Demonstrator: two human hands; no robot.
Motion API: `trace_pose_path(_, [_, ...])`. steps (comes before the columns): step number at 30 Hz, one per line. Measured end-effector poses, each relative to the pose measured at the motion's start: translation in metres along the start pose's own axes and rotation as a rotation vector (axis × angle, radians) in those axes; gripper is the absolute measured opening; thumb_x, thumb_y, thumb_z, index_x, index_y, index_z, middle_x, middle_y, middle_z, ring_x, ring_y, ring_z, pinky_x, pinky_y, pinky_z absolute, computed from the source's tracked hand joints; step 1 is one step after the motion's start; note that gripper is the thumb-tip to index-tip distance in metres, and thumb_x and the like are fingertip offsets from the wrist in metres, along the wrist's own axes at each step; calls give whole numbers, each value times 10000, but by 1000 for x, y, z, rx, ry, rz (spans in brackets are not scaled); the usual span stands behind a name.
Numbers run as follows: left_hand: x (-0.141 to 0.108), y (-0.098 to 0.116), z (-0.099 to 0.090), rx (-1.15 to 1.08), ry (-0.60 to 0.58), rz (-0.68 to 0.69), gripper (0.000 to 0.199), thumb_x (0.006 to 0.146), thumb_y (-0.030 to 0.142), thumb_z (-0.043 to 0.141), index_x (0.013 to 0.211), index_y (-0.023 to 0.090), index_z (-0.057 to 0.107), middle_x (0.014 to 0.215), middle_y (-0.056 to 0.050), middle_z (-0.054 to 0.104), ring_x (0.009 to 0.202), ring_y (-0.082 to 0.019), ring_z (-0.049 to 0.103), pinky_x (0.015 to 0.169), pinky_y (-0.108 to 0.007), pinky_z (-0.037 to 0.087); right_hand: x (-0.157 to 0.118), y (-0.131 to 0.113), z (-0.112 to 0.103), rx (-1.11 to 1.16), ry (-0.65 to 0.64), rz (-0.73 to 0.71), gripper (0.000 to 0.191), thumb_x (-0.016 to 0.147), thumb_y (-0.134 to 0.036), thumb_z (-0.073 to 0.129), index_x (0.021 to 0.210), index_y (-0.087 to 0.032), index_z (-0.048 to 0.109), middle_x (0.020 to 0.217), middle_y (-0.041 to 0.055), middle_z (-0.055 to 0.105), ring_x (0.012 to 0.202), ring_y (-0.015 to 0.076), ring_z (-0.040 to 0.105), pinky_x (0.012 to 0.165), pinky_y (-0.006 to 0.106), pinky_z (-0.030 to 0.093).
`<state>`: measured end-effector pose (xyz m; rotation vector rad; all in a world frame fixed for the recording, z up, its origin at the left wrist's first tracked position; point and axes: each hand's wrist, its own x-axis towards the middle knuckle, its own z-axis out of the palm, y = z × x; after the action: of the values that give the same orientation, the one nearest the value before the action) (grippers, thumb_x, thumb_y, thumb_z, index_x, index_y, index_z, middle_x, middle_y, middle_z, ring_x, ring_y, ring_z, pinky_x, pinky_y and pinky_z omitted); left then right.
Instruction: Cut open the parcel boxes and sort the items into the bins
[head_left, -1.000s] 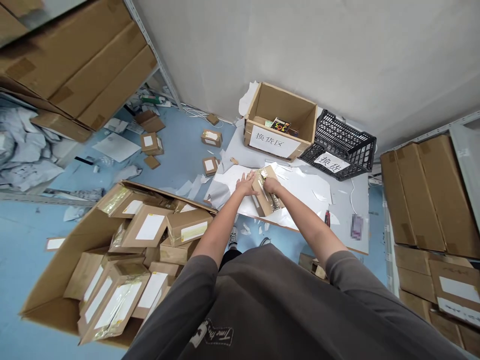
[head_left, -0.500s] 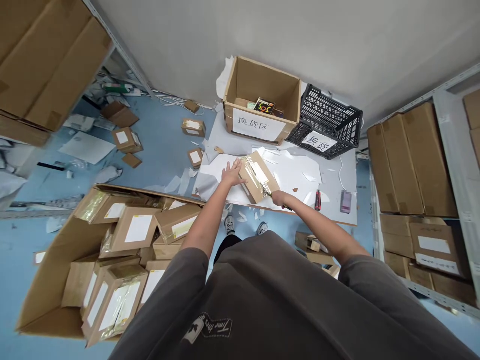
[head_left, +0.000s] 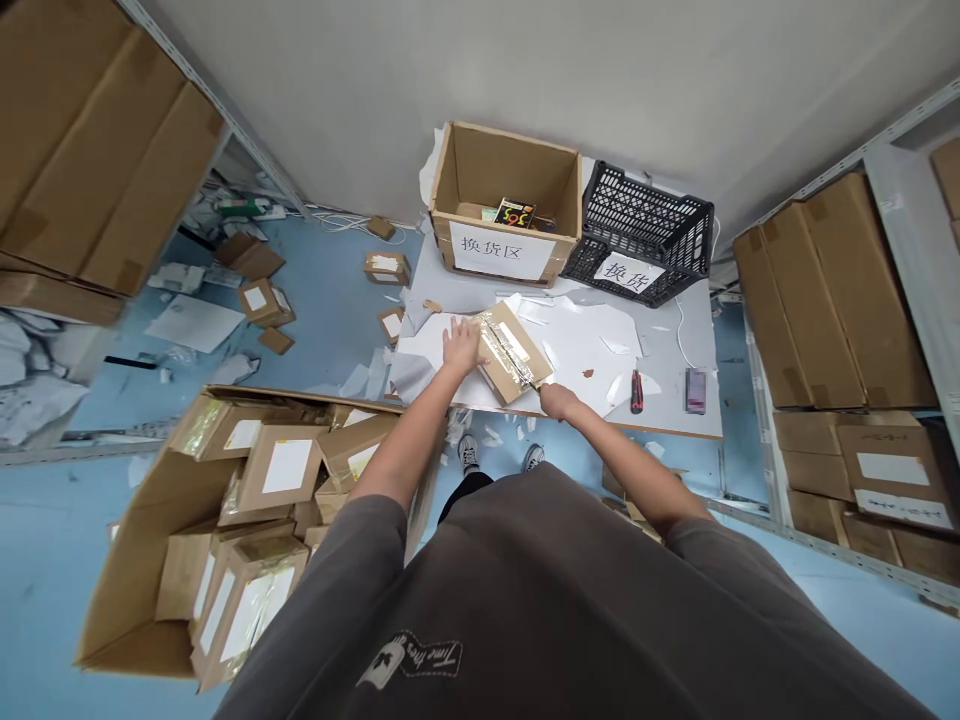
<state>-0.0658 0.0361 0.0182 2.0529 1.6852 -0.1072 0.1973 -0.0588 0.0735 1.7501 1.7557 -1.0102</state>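
Note:
A taped brown cardboard box with a white label lies at a slant near the front edge of the white table. My left hand rests on its left end, fingers spread. At the box's near right corner, my right hand is closed round a knife, whose handle is mostly hidden in the fist. The knife's tip meets the shiny tape, along which a thin dark line runs. A red and black utility knife lies on the table to the right, with a phone beyond it.
Behind the work stand an open carton with a few small packs inside and a black plastic crate. A large carton full of taped boxes is at lower left. Shelving with boxes flanks the right; paper scraps litter the table.
My view has shifted a little. The knife hand stays at the box's near corner, and the tape there looks less bunched, with a dark line now showing along it.

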Motion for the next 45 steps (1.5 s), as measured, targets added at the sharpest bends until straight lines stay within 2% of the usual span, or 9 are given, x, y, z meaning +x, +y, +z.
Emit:
trace_pose_path(4, [-17, 30, 11, 139, -102, 517, 796, 887, 342, 798, 1634, 333, 521, 1685, -125, 503, 1645, -393, 318, 1306, -545, 327, -19, 19, 5, 76, 109, 3, 222, 1118, -262, 509, 1201, -125, 664, 1167, 236, 788, 830, 271, 811, 785, 335, 592])
trace_pose_path(7, [-22, 50, 21, 267, -144, 665, 767, 802, 215, 809, 1533, 321, 603, 1568, -134, 592, 1518, -373, 470, 1186, -489, 445, -26, 34, 3, 206, 185, -1, 265, 1165, -296, 415, 1233, -138, 617, 1103, 189, 795, 733, 223, 782, 729, 289, 563])
trace_pose_path(11, [-14, 67, 23, 380, -128, 639, 687, 757, 158, 794, 1427, 222, 653, 1406, -186, 661, 1318, -367, 577, 1089, -483, 461, -24, 45, 0, 450, 226, 0, 265, 1181, -382, 410, 1169, -182, 584, 900, 85, 772, 581, 187, 725, 649, 259, 543])
trace_pose_path(15, [-9, 85, 21, 391, -124, 574, 689, 696, 230, 852, 1360, 169, 681, 1390, -212, 652, 1298, -395, 566, 1107, -499, 437, -14, 54, 7, 654, 135, -64, 246, 1184, -406, 374, 1169, -220, 533, 704, -18, 682, 503, 183, 687, 582, 250, 535])
trace_pose_path(22, [-30, 116, 37, 298, -4, 403, 613, 717, 315, 871, 1283, 151, 702, 1518, -236, 589, 1405, -418, 535, 1127, -503, 465, 14, 88, 13, 626, 87, -181, 126, 1175, -335, 421, 1198, -248, 510, 674, -82, 636, 480, 140, 638, 569, 203, 483])
trace_pose_path(28, [-40, 119, 48, 255, -2, 310, 703, 737, 221, 854, 1395, 153, 617, 1757, -233, 392, 1593, -390, 441, 1247, -490, 414, 34, 100, -3, 419, 83, -271, 200, 1163, -340, 450, 1180, -235, 619, 776, -30, 695, 580, 145, 644, 628, 212, 473])
trace_pose_path(34, [-36, 120, 51, 249, -42, 295, 788, 710, 239, 889, 1432, 145, 587, 1754, -251, 396, 1615, -370, 443, 1290, -463, 399, 50, 92, -24, 92, 163, -377, 270, 1137, -319, 497, 1242, -218, 725, 1290, 115, 787, 1140, 269, 718, 835, 267, 489])
trace_pose_path(41, [-32, 118, 53, 227, -46, 273, 769, 686, 227, 902, 1398, 177, 618, 1750, -231, 412, 1607, -376, 459, 1273, -469, 438, 50, 95, -29, 177, -3, -305, 353, 1167, -348, 400, 1261, -187, 700, 1060, 110, 813, 738, 204, 726, 638, 251, 484])
trace_pose_path(45, [-33, 117, 52, 225, -58, 269, 754, 683, 249, 911, 1380, 192, 628, 1764, -229, 383, 1590, -382, 484, 1265, -475, 451, 52, 93, -25, 126, 30, -318, 348, 1162, -342, 412, 1276, -199, 709, 1201, 131, 807, 909, 240, 771, 720, 264, 522])
